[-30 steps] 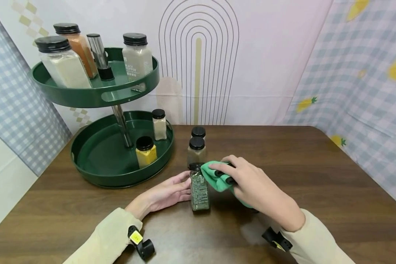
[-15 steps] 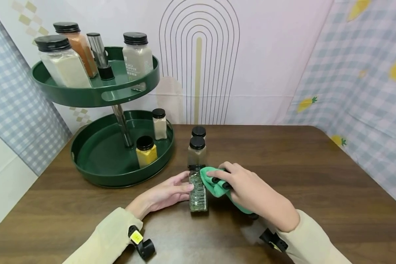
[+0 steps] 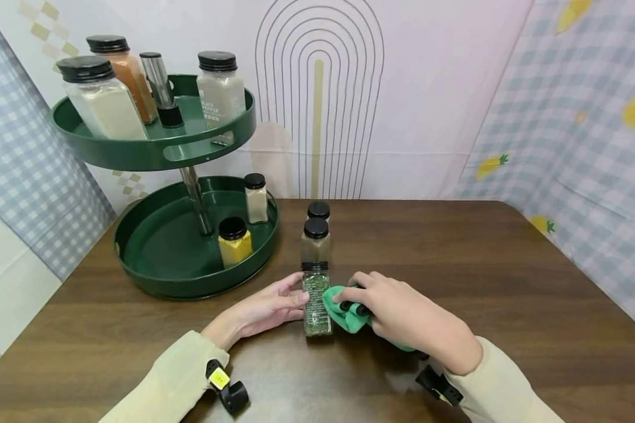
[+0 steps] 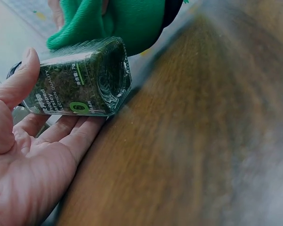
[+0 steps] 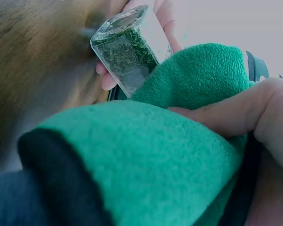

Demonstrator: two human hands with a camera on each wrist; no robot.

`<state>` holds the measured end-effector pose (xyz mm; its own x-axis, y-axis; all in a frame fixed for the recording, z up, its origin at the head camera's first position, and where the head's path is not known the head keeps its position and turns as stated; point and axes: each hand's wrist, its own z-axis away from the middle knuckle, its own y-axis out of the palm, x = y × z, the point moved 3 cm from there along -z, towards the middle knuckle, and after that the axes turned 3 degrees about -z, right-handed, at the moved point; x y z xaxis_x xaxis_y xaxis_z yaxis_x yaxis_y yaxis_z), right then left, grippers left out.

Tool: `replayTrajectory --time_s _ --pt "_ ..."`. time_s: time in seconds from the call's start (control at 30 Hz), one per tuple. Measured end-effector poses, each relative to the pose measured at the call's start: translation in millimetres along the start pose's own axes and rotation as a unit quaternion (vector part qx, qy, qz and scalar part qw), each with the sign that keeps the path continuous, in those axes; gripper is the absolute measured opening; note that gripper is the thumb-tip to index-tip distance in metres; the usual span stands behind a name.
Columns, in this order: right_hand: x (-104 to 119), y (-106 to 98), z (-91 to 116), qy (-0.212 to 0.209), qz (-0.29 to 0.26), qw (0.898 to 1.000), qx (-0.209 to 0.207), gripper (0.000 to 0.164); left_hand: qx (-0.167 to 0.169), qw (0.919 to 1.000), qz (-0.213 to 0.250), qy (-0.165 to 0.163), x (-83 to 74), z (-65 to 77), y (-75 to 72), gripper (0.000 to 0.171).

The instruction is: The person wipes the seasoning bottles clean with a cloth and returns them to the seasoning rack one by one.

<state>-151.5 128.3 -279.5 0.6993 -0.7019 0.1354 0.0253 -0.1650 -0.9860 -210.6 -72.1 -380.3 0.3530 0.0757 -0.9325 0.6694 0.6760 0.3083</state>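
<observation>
A square glass jar [image 3: 317, 302] of dried green herbs with a black lid is at the table's middle. My left hand [image 3: 272, 305] holds it from the left. In the left wrist view the thumb [image 4: 24, 77] lies on one side of the jar and the fingers run behind it. My right hand [image 3: 397, 305] grips a bunched green cloth [image 3: 346, 311] with black edging. The cloth is right at the jar's right side. In the right wrist view the folded cloth [image 5: 146, 155] hides part of the jar [image 5: 127, 52].
Behind the herb jar stand two black-lidded jars, the nearer one [image 3: 316, 244] hiding most of the other. A two-tier green tray [image 3: 153, 282] at left bears several spice jars, including a yellow one [image 3: 234, 247]. Fabric-covered walls [image 3: 428, 106] bound the wooden table [image 3: 481, 264].
My right hand has slid the cloth down from the lid area to the jar's middle right side. The jar has shifted slightly left, and the left hand keeps its hold.
</observation>
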Motion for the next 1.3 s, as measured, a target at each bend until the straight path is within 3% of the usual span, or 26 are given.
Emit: replayTrajectory --time_s 0.3,0.4,0.47,0.57,0.67,0.77,1.0,1.3 --pt "3 6 0 -0.017 -0.018 0.997 0.074 0.057 0.004 0.9999 0.012 0.009 1.4 1.4 -0.2 0.085" --pt "2 1 2 -0.024 -0.006 0.997 0.079 0.057 -0.002 0.9999 0.006 0.009 1.3 1.6 0.5 0.088" --pt "1 -4 3 -0.028 0.007 0.998 0.050 0.058 -0.007 0.9999 -0.006 0.014 0.6 1.2 1.7 0.089" --pt "-1 -12 2 -0.020 0.028 0.999 -0.042 0.059 -0.019 0.9994 -0.022 0.020 -0.5 0.2 4.4 0.084" --pt "-1 -16 -1 -0.011 0.028 0.990 -0.141 0.063 -0.029 0.9985 -0.036 0.031 -1.3 -1.5 8.2 0.064" --pt "1 -11 -5 -0.014 0.019 0.982 -0.186 0.066 -0.033 0.9973 -0.048 0.045 -1.8 -3.7 12.3 0.045" --pt "3 3 -10 -0.034 0.014 0.990 -0.138 0.063 -0.042 0.9959 -0.054 0.060 -1.5 -5.4 13.5 0.040" --pt "1 6 -8 -0.041 0.009 0.997 -0.062 0.061 -0.043 0.9980 -0.035 0.032 -0.1 -3.0 9.1 0.048"
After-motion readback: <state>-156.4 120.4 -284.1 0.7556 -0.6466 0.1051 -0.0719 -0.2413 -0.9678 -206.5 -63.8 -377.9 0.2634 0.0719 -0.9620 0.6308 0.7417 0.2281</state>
